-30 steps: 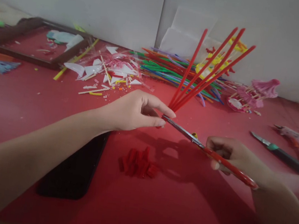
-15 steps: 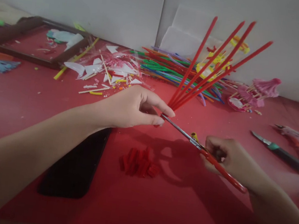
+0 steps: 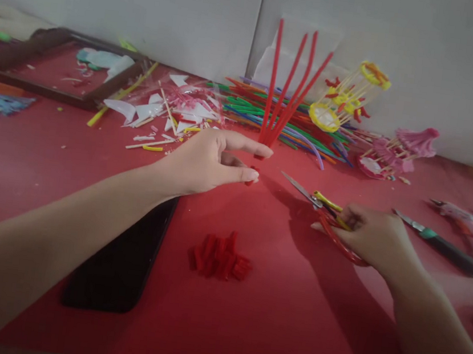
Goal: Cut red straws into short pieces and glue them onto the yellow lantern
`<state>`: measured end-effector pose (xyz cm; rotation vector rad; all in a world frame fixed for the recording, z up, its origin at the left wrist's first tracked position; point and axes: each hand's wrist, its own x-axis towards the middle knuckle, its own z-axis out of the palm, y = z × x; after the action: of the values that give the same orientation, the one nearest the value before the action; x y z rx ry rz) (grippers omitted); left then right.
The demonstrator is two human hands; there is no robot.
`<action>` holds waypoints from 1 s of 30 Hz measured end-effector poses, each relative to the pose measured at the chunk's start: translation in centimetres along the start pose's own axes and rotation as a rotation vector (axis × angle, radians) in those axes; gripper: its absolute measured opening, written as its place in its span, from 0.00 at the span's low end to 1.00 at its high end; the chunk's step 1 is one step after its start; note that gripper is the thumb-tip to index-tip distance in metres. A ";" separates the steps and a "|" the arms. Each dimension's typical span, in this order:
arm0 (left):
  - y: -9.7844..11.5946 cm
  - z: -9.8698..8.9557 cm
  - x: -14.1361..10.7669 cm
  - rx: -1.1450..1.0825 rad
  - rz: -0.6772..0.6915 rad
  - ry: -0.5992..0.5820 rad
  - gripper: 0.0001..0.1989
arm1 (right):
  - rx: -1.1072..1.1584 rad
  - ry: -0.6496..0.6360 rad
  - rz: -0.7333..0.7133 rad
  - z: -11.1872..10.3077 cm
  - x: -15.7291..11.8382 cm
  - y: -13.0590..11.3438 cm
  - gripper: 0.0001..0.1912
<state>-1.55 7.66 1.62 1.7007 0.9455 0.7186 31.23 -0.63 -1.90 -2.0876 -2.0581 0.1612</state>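
Several long red pipe cleaners [image 3: 291, 97] stand fanned upward from my left hand [image 3: 208, 162], whose fingers and thumb are closed around their lower ends. Short red cut ends [image 3: 253, 174] sit by the thumb tip, just below the long stems. My right hand [image 3: 369, 236] grips a pair of scissors [image 3: 301, 192] with red and yellow handles. Its blades point toward the left hand but are apart from the stems. On the red table below lies a small pile of short red pipe cleaner pieces [image 3: 220, 255].
A black phone [image 3: 115, 271] lies under my left forearm. Behind are colourful pipe cleaners [image 3: 245, 106], paper scraps [image 3: 150, 110] and a dark frame [image 3: 86, 95]. A yellow model [image 3: 325, 116] and a pink one [image 3: 407, 152] stand at back right. A craft knife [image 3: 447, 246] and pliers [image 3: 464, 219] lie right.
The scissors have drawn back to the right, away from the pipe cleaners. The long stems have swung from a rightward lean to more upright, and short cut ends now show separately at my left thumb.
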 end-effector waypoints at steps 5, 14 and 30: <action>0.3 1.1 -0.3 -0.098 -0.005 0.072 0.20 | -0.087 -0.027 -0.066 0.4 0.4 0.6 0.20; 0.9 3.8 -1.8 -0.131 -0.132 -0.147 0.20 | 0.136 0.200 -0.392 -0.3 -1.5 -4.0 0.13; 0.4 4.8 -2.6 -0.173 -0.103 -0.259 0.20 | 0.396 0.339 -0.540 2.7 -3.5 -10.3 0.06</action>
<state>1.20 3.04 0.45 1.5375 0.7613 0.4829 20.47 -3.89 -2.51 -1.1929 -2.0799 0.1067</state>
